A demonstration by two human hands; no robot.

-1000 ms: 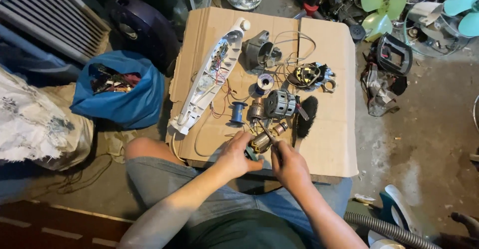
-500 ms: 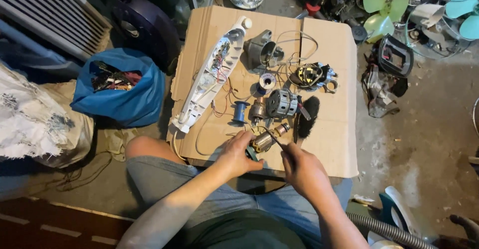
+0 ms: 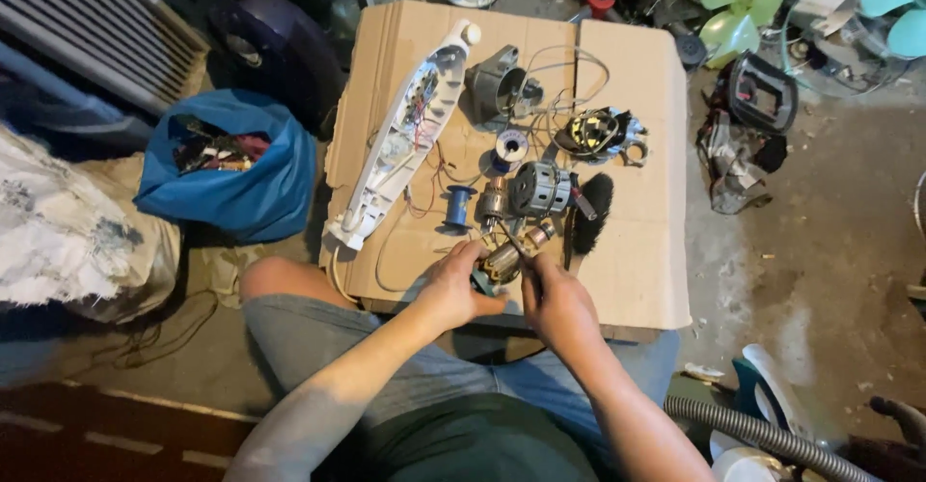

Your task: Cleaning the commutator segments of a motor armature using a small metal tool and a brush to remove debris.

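- Flattened brown cardboard sheet covers the bench, keeping dismantled parts together.
- Left hand clamps the small copper-wound motor rotor, steadying it.
- Right hand pinches a thin dark tool against it.

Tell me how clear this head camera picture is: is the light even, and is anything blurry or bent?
Head view: light falls brightest on the cardboard sheet, while the left side and the upper corners sink into shadow. The left hand and right hand look slightly soft around the small motor part. Edges of the picture curve a little, as with a wide lens. No strong glare.
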